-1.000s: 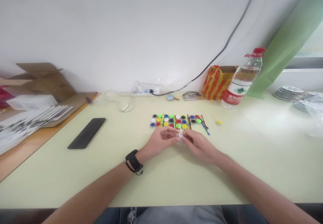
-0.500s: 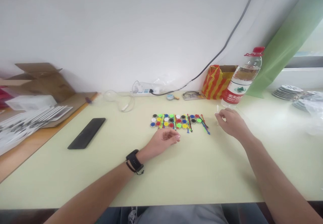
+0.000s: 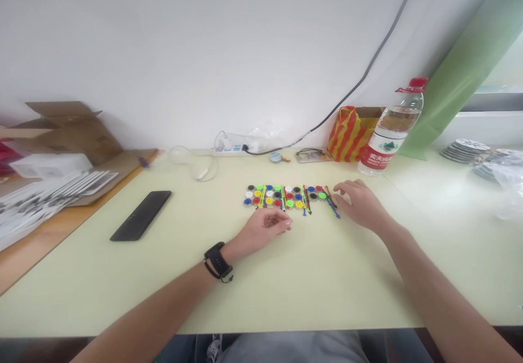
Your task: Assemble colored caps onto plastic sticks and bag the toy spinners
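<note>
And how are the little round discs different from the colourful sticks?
The discs are round; the sticks are long and thin. The discs sit in rows, while the sticks lie in narrow bunches beside them. Both come in several colours, including red, blue and green, and rest on the table.

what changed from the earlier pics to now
The right hand parted from the left hand, swung right, then came back left toward the colored sticks. The white piece both held is no longer visible. The left hand, discs and bottle barely moved.
</note>
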Available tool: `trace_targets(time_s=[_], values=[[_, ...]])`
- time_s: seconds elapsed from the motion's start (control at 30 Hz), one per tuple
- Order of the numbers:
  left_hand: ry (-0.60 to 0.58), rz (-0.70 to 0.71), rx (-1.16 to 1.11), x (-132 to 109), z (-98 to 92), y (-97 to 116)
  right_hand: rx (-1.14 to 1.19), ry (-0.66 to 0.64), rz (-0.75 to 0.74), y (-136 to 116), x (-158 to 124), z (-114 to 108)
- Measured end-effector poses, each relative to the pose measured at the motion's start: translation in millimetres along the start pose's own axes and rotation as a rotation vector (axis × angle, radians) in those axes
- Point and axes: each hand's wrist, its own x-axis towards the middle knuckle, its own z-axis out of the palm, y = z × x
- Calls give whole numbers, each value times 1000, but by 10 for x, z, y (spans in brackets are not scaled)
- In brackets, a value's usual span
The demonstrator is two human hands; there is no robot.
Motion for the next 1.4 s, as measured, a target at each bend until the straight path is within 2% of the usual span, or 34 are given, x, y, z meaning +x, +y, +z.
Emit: trace_targets(time_s=[0.2,0.5,1.0,1.23,1.4], values=[[7,11,4,-2,1,7,-86,-95,-25,-87,6,178],[1,9,18,-8,-5,5,-109,-86,76,-129,51,213],[6,21,10,-8,-2,8,-102,-10,172,-134,54,245],[4,16,23,-7,-2,0,-24,47,189,-160,28,240],[12,23,21,-11,1,2,58,152,160,-129,42,172]])
